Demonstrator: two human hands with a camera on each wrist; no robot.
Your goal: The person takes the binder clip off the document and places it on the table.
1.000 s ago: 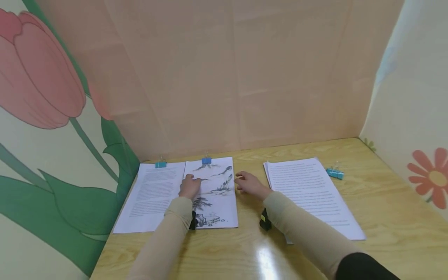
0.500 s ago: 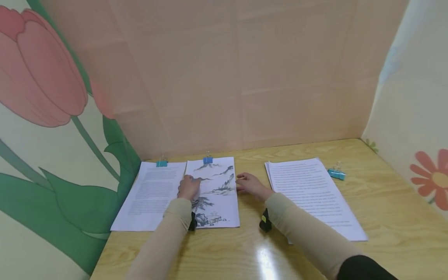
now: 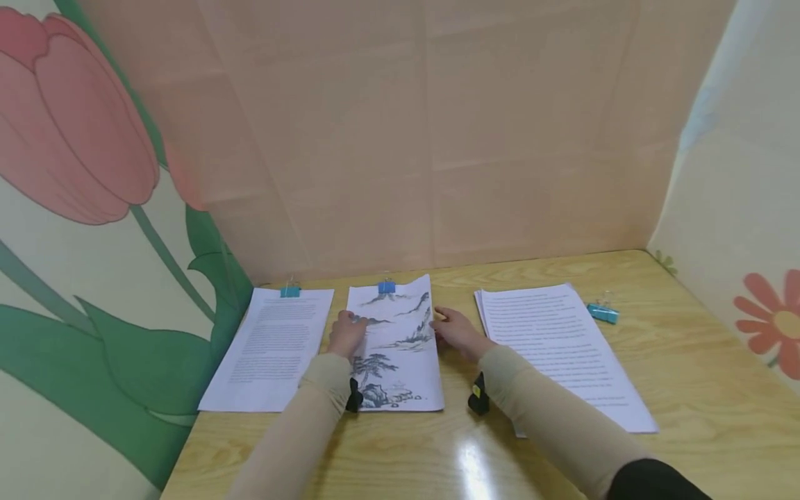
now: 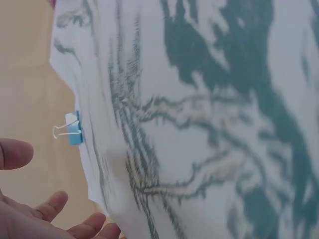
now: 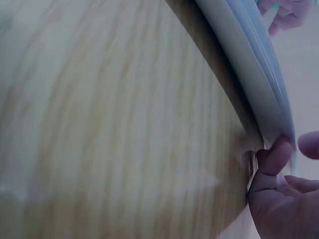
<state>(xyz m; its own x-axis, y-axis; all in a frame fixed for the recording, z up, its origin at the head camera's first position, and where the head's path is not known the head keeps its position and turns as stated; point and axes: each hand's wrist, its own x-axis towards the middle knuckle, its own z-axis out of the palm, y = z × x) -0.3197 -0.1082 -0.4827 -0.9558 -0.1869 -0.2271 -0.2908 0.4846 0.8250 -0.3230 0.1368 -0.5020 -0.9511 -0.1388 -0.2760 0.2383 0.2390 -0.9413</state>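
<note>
A paper stack [image 3: 403, 347] with a printed ink landscape lies between my hands. A blue binder clip [image 3: 386, 287] sits on its far edge. At the stack's left edge is my left hand [image 3: 346, 335]; in the left wrist view its thumb stands apart from the fingertips [image 4: 89, 224], which are at the paper's edge. My right hand [image 3: 458, 332] holds the right edge, with curled fingers [image 5: 275, 159] against it and the thumb on the other side. The right side of the stack bows up off the table in the right wrist view.
Left of the landscape stack lies a text stack [image 3: 269, 354] with a teal binder clip [image 3: 290, 292]. Another text stack [image 3: 556, 347] lies to the right, partly under my right sleeve. A loose teal clip [image 3: 603, 313] rests beside it. Walls border the wooden table [image 3: 400, 444].
The landscape stack has shifted right, leaving a gap beside the left text stack. My left hand has moved right with it, and the right hand now meets the stack's right edge.
</note>
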